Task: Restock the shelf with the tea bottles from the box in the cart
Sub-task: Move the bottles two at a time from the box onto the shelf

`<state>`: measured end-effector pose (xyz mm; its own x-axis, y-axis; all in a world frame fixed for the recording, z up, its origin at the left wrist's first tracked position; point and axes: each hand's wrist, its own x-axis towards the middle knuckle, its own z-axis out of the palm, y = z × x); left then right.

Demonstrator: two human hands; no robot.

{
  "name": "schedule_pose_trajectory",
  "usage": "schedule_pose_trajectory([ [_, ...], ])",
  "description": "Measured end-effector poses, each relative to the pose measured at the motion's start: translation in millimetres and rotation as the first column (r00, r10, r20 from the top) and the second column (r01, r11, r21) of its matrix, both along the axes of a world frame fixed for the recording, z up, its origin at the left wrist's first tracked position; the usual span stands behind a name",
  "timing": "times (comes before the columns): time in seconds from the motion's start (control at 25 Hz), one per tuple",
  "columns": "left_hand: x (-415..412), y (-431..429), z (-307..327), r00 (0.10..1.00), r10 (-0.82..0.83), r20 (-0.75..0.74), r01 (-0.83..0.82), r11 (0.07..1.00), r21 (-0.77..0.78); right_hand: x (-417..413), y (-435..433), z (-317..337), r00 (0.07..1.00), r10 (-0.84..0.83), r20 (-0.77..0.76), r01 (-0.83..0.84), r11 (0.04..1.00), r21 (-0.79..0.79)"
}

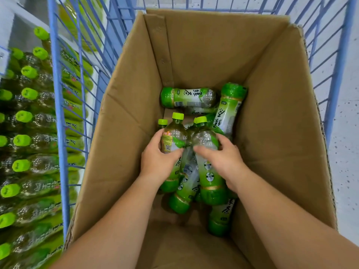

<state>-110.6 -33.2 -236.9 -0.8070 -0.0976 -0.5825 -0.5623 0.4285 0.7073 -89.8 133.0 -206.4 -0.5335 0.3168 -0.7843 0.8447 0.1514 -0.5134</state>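
Blue wire cart (58,117) spans frame; cardboard box (275,133) sits inside, centre. Shelf (17,18) at left edge, shelved bottles (35,140) in tight green-capped rows. Few tea bottles remain at box bottom: crosswise bottle (188,98) upper centre, leaning bottle (227,111) against right wall. Left hand (157,158) curled round left bottle (172,140); right hand (223,158) wrapped round right bottle (207,171), the two touching. Step, likely: lift pair out. Grip mid-body, not cap; raise straight, clear box wall, then swing left toward shelf.
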Motion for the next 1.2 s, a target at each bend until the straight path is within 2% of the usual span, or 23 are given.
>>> schedule_pose_trajectory([
  [0.12, 5, -1, -6, 0.994, -0.091, 0.062, 0.098, 0.987, -0.124, 20, -8, -3, 0.978, 0.18, 0.103, -0.191, 0.976, 0.109],
  [0.16, 6, -2, -6, 0.988, -0.123, 0.091, 0.138, 0.975, -0.175, 25, -9, -5, 0.978, 0.176, 0.113, -0.188, 0.976, 0.112],
  [0.24, 6, -4, -7, 0.983, -0.129, 0.13, 0.151, 0.972, -0.178, 32, -10, -6, 0.984, 0.128, 0.121, -0.141, 0.984, 0.106],
  [0.32, 6, -5, -7, 0.982, -0.102, 0.159, 0.12, 0.987, -0.105, 32, -8, -5, 0.991, 0.077, 0.112, -0.087, 0.993, 0.082],
  [0.4, 7, -3, -5, 0.983, 0.003, 0.184, -0.01, 0.999, 0.04, 30, -7, -4, 0.995, 0.011, 0.098, -0.015, 0.999, 0.042],
  [0.52, 8, 9, 9, 0.951, 0.141, 0.275, -0.216, 0.94, 0.265, 32, -8, 0, 0.989, -0.136, 0.066, 0.142, 0.984, -0.111],
  [0.56, 6, 12, 17, 0.937, 0.161, 0.309, -0.256, 0.919, 0.299, 33, -7, 0, 0.978, -0.202, 0.052, 0.208, 0.965, -0.162],
  [0.72, -1, 14, 59, 0.938, 0.061, 0.342, -0.199, 0.901, 0.385, 33, -3, 20, 0.936, -0.349, -0.033, 0.321, 0.891, -0.32],
  [0.8, 3, 11, 81, 0.957, -0.013, 0.291, -0.109, 0.911, 0.399, 32, -2, 37, 0.927, -0.368, -0.071, 0.312, 0.862, -0.399],
  [0.96, 17, 1, 117, 0.989, -0.088, 0.115, 0.054, 0.959, 0.277, 37, -1, 70, 0.927, -0.356, -0.118, 0.264, 0.842, -0.47],
  [1.2, 54, -19, 168, 0.998, -0.039, -0.05, 0.05, 0.97, 0.24, 54, -1, 115, 0.945, -0.295, -0.143, 0.187, 0.843, -0.505],
])
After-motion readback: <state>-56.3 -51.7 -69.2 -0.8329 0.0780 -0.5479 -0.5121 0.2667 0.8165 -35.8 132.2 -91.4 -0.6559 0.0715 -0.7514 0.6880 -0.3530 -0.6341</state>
